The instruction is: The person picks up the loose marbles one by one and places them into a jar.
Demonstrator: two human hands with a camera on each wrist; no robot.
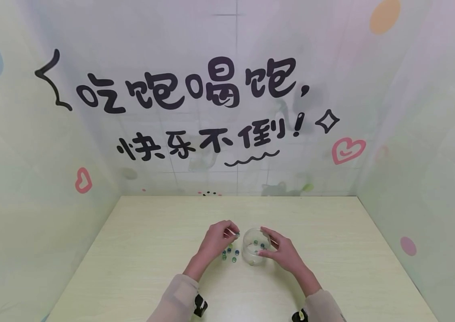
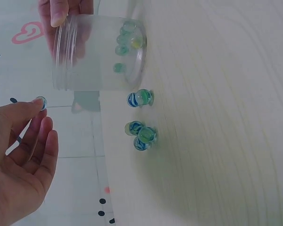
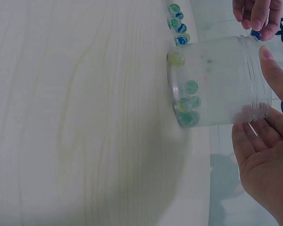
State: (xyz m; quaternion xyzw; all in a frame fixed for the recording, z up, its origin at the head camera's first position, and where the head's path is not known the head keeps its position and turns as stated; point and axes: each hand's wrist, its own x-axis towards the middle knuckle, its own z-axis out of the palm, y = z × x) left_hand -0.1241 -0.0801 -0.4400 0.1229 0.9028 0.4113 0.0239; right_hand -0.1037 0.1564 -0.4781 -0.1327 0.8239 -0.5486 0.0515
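Note:
A clear round jar [image 1: 248, 251] stands upright on the table, its top uncovered. My right hand [image 1: 285, 256] holds it near the rim, thumb on the near side and fingers round the far side. Inside, several green and yellowish marbles [image 3: 192, 87] lie at the bottom. Just left of the jar, above the tabletop, my left hand [image 1: 215, 238] pinches a blue marble [image 2: 43, 103] between thumb and fingertip. Below that hand, several loose blue and green marbles [image 2: 145, 97] lie close together on the table.
The pale wood-grain table [image 1: 138, 255] carries all of this. A printed backdrop [image 1: 195, 40] with black characters and pink hearts rises behind it, with matching side walls left and right. Black straps [image 1: 200, 305] show at the wrists.

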